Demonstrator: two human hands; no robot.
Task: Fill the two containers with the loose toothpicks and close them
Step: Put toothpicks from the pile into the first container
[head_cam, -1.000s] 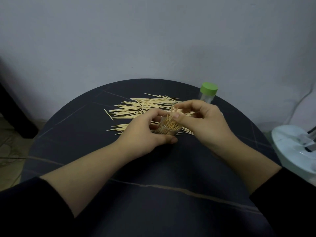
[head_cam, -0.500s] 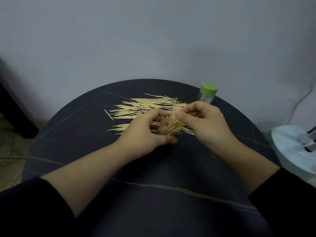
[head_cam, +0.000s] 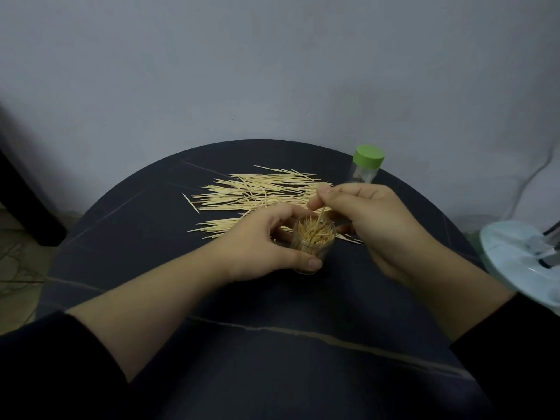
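Left hand: we wrap our left hand (head_cam: 260, 241) round the open container (head_cam: 315, 241) at the centre of the frame, thumb across its near wall and fingers curled behind it.
Right hand: our right hand (head_cam: 372, 219) pinches 1 toothpick (head_cam: 322, 212) between thumb and forefinger. The other fingers are loosely curled.
Open container: it is clear, has no lid on, and looks packed nearly to the mouth. It stands on the dark table (head_cam: 272, 334).
Toothpick: it is close to upright, with its lower tip already among the packed ones.
Loose toothpicks (head_cam: 260, 192): a wide fan lies flat on the table just above and left of our hands, and many remain.
Second container (head_cam: 362, 174): it stands upright at the upper right, apart from both hands, with a green lid (head_cam: 369, 156) on it (we cannot tell what it holds).
Step in hand: we judge we are feeding 1 more stick into a nearly full container.
Doing it well: we keep the left grip firm so the container does not tip. We aim the tip at a gap and slide it straight down. If it jams we ease off, because thin sticks snap and their neighbours lift out.
Next: this one probably needs capping soon, yet we see no lid for it.
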